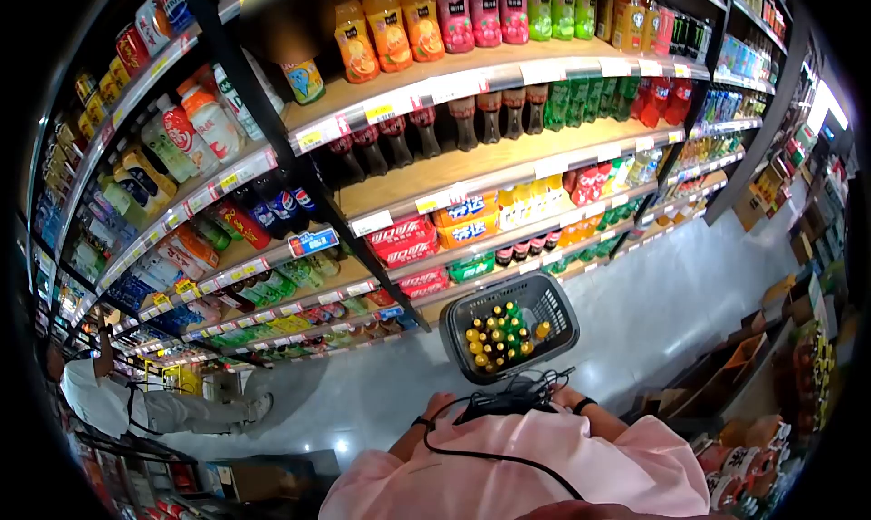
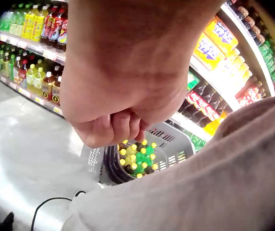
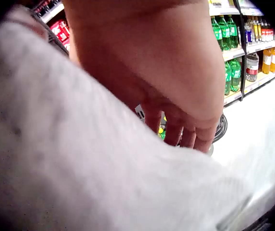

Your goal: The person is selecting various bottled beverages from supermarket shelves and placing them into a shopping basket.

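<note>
A dark shopping basket (image 1: pixel 567 316) stands on the floor in front of the person, with several yellow-capped bottles (image 1: pixel 494 343) in it, some green, some amber. The left hand (image 1: pixel 439 404) hangs at waist height on the near side of the basket. In the left wrist view the fingers of that left hand (image 2: pixel 123 103) are loosely curled with nothing in them, overlapping the basket's edge. The right hand (image 1: pixel 567 397) hangs on the other side of the waist. Its fingers (image 3: pixel 173 130) point down, relaxed and slightly apart, partly hidden by the pale shirt (image 3: pixel 104 159).
Shelves of bottled drinks (image 1: pixel 490 139) rise ahead and to the left. Black cables (image 1: pixel 535 388) bunch at the waist. Another person (image 1: pixel 100 397) in a white top stands at the left. Cardboard boxes (image 1: pixel 735 366) and stacked goods line the right side of the aisle.
</note>
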`<state>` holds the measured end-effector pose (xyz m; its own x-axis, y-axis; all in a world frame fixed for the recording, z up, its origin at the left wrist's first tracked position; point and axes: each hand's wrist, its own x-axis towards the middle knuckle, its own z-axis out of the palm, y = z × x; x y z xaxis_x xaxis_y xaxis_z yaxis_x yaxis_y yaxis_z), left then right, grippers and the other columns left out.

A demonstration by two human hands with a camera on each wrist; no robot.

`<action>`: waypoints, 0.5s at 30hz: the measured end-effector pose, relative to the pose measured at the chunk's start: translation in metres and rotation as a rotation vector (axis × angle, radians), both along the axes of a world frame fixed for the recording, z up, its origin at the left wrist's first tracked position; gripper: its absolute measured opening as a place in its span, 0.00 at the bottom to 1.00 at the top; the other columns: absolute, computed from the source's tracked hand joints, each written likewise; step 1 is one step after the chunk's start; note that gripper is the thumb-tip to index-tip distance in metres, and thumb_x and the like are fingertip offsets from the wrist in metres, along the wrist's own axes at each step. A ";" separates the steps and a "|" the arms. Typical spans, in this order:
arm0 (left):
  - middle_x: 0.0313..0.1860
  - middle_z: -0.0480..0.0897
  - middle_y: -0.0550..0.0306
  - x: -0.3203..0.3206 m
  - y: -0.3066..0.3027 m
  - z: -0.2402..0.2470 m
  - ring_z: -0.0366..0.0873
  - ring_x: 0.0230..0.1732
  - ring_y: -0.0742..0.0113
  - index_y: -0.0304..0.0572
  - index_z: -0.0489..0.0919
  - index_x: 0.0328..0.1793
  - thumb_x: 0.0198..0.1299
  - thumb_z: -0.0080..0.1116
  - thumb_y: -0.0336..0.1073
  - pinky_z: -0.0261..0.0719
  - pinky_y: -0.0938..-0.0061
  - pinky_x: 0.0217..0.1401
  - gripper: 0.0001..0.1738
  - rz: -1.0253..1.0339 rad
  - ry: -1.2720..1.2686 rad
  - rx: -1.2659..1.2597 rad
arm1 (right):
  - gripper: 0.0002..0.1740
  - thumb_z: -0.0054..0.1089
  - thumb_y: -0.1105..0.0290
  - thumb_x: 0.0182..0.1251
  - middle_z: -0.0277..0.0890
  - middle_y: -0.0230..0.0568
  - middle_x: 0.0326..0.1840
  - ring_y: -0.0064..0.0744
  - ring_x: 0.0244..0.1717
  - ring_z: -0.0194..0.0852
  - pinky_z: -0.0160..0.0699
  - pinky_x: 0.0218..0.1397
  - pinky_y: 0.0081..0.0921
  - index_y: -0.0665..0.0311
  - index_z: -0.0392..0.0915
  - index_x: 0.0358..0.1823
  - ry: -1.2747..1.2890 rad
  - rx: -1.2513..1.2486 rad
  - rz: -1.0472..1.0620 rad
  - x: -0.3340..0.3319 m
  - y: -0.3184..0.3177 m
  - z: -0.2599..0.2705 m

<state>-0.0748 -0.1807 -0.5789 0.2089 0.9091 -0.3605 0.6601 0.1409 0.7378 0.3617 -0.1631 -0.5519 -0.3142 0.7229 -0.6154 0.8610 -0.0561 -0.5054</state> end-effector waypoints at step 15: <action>0.28 0.83 0.48 -0.033 -0.040 0.015 0.79 0.29 0.45 0.47 0.85 0.33 0.61 0.55 0.36 0.78 0.54 0.36 0.09 0.187 0.272 -0.247 | 0.25 0.54 0.58 0.63 0.78 0.62 0.59 0.58 0.61 0.77 0.77 0.62 0.42 0.67 0.82 0.55 0.161 -0.090 -0.249 -0.012 -0.007 -0.007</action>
<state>-0.1075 -0.2210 -0.5639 -0.0852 0.8014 -0.5920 0.7725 0.4284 0.4687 0.3496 -0.1700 -0.5593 -0.2330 0.7351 -0.6367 0.7244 -0.3056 -0.6179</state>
